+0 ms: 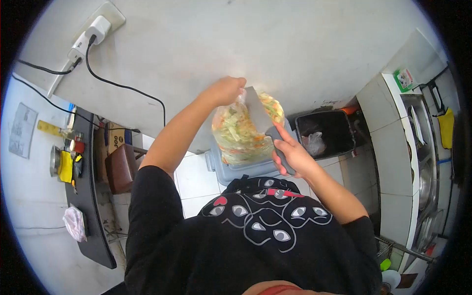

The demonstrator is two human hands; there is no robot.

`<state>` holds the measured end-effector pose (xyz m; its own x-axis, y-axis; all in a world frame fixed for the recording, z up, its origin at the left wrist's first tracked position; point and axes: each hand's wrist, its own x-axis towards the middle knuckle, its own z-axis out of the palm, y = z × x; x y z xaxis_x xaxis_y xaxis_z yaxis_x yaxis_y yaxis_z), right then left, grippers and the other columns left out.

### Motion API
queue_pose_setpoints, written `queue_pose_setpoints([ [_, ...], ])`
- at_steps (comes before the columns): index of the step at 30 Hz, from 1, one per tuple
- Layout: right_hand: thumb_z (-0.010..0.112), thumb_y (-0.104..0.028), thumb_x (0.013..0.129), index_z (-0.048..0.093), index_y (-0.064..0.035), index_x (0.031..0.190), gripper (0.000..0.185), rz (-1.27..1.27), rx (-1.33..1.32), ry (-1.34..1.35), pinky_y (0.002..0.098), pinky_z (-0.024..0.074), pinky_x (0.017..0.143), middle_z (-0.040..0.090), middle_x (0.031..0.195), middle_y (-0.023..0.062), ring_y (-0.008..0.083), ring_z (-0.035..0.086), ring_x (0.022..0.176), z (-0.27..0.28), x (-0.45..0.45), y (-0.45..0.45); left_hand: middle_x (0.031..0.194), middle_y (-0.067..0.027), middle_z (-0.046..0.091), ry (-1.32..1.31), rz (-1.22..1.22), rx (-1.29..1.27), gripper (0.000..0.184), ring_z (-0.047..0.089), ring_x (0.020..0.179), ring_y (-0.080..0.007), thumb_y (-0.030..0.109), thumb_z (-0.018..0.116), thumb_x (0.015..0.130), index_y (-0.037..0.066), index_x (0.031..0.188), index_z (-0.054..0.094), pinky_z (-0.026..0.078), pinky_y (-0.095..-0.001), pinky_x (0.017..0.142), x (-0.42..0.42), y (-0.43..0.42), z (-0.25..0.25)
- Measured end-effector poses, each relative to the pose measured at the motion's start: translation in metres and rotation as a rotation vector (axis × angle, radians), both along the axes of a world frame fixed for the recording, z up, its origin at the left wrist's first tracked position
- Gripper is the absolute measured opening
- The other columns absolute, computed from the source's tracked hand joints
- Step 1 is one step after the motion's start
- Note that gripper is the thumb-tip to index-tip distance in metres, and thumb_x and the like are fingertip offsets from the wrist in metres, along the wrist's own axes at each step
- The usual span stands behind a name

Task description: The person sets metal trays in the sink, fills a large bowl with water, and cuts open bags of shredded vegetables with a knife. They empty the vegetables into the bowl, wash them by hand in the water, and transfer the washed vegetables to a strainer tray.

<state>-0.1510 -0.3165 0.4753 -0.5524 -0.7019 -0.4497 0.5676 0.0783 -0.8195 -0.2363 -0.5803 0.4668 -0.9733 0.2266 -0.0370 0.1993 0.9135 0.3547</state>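
A clear plastic bag (238, 132) full of shredded green and orange vegetables sits over a grey-blue plastic container lid (221, 172). My left hand (228, 91) is closed on the gathered top edge of the bag. In my right hand (293, 155) is the dark grey handle of a cleaver, and its wide blade (254, 110) stands across the bag's opening. To the right of the blade, more shredded vegetables (271, 107) show near the wall. The blade hides part of the bag's contents.
A black bin (334, 132) with a plastic bag inside stands right of the container. At the left are a brown stool (120, 169) and a dark shelf (91, 211) with small items. A tiled counter (393, 147) with a sink is at the right. Cables hang from a wall socket (101, 29).
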Motion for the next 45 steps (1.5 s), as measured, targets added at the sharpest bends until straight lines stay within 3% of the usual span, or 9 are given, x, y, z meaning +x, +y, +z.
queue_pose_setpoints([
  [6,0.032,-0.016,0.091,0.008,-0.0259,0.14,0.056,-0.078,0.07,-0.042,0.027,0.0358,0.032,0.045,0.057,0.0062,0.0145,0.04,0.034,0.0,0.003,-0.016,0.073,-0.0191,0.056,0.03,-0.117,-0.006,0.013,0.055,0.071,-0.0359,0.013,0.054,0.08,0.001,0.08,0.048,0.042,-0.042,0.063,0.02,0.024,0.004],
  [11,0.033,-0.018,0.091,0.006,-0.0237,0.14,0.057,-0.016,-0.003,0.014,0.0287,0.0372,0.034,0.045,0.058,0.0066,0.0149,0.041,0.036,0.012,0.019,0.003,0.072,-0.019,0.056,-0.04,-0.01,0.106,0.01,0.054,0.069,-0.0345,0.011,0.053,0.078,0.001,0.081,0.05,0.042,-0.041,0.062,0.021,0.018,0.017],
  [18,0.032,-0.015,0.09,0.004,-0.0218,0.14,0.057,-0.182,0.008,-0.017,0.0276,0.0377,0.033,0.045,0.057,0.0073,0.0153,0.04,0.034,0.006,0.01,-0.023,0.069,-0.0189,0.055,0.052,-0.01,0.121,0.011,0.054,0.064,-0.0331,0.011,0.053,0.077,0.001,0.079,0.05,0.042,-0.0393,0.059,0.024,0.039,0.027],
  [24,0.033,-0.014,0.09,0.004,-0.0206,0.14,0.058,-0.153,-0.044,0.016,0.0288,0.0381,0.035,0.046,0.057,0.008,0.0157,0.041,0.035,0.008,0.04,-0.013,0.071,-0.0197,0.055,0.055,0.07,0.126,0.011,0.054,0.07,-0.0382,0.011,0.054,0.077,0.002,0.078,0.049,0.042,-0.0439,0.061,0.018,0.041,0.021],
  [27,0.031,-0.012,0.09,0.003,-0.0201,0.14,0.058,-0.217,-0.029,0.05,0.0276,0.0381,0.034,0.047,0.058,0.0084,0.0148,0.041,0.034,-0.006,0.024,-0.036,0.07,-0.02,0.056,0.208,-0.004,0.044,0.011,0.054,0.07,-0.0394,0.012,0.054,0.077,0.002,0.077,0.049,0.042,-0.0442,0.062,0.021,0.036,0.019],
  [30,0.032,-0.012,0.09,0.001,-0.0197,0.14,0.06,-0.129,-0.029,0.042,0.0273,0.0383,0.034,0.045,0.054,0.0073,0.0146,0.042,0.033,-0.012,0.04,-0.027,0.067,-0.0191,0.055,0.227,0.079,0.001,0.012,0.053,0.064,-0.0371,0.012,0.056,0.076,0.002,0.077,0.049,0.043,-0.0421,0.06,0.011,0.014,0.018],
  [36,0.032,-0.013,0.09,0.003,-0.0208,0.14,0.058,-0.163,-0.054,0.006,0.026,0.0382,0.034,0.044,0.052,0.0061,0.0141,0.041,0.034,-0.016,0.055,-0.021,0.058,-0.0074,0.051,0.182,0.287,0.26,0.014,0.049,0.055,-0.0166,0.009,0.059,0.076,0.003,0.073,0.047,0.041,-0.03,0.053,0.013,-0.006,0.018],
  [42,0.033,-0.014,0.09,0.005,-0.0189,0.14,0.058,-0.235,-0.105,0.05,0.0261,0.0382,0.035,0.045,0.054,0.0062,0.0137,0.039,0.034,-0.014,0.06,-0.015,0.063,-0.0049,0.054,-0.017,0.3,0.542,0.013,0.052,0.061,-0.0148,0.011,0.06,0.076,0.001,0.083,0.055,0.042,-0.0288,0.055,0.025,-0.027,0.02],
  [45,0.034,-0.013,0.09,0.006,-0.0177,0.14,0.058,-0.272,-0.143,0.085,0.0266,0.0377,0.035,0.045,0.054,0.0053,0.0131,0.039,0.035,-0.025,0.055,-0.028,0.068,-0.0086,0.058,0.045,0.2,0.28,0.017,0.054,0.064,-0.0167,0.014,0.06,0.076,0.001,0.088,0.059,0.044,-0.0306,0.059,0.023,-0.029,0.021],
])
